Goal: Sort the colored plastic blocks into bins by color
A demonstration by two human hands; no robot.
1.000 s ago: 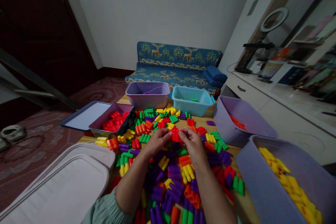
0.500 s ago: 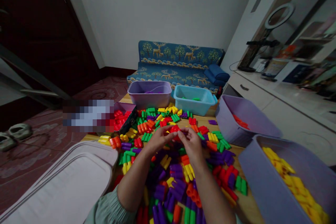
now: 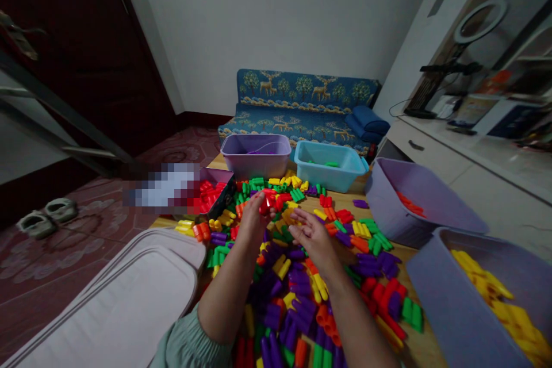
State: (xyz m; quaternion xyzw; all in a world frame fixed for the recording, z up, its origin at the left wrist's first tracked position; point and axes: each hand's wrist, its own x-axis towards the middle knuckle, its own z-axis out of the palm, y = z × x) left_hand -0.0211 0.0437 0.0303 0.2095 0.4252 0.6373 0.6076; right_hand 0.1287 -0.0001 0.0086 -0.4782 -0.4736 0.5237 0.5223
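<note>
"Call it for me, left side first!"

"I've got my left hand (image 3: 253, 217) just left of the frame's middle, raised over a heap of coloured plastic blocks (image 3: 297, 305). The forearm slants up from the bottom edge, a pale green sleeve (image 3: 192, 339) bunched around it, fingers pointing up the frame."

"Anything in them?"

"Yes, a shiny red block (image 3: 267, 202), gripped right at the fingertips! It sits on the hand's inner side, facing the middle of the frame. Exactly how the thumb bears on it, I can't tell."

"And the right?"

"My right hand (image 3: 313, 236) is right of centre and a touch lower, the forearm leaning in from the lower right. Fingers loosely spread, pointing left, thumb apart beneath them, nothing between."

"Where's the red one from there?"

"Up and left of those right fingertips, near but not touching, with loose blocks showing through the gap."

"What's around?"

"An open tin (image 3: 226, 201) of red blocks, left of the left hand; a light blue basket (image 3: 330, 177), upper right of centre."
</note>
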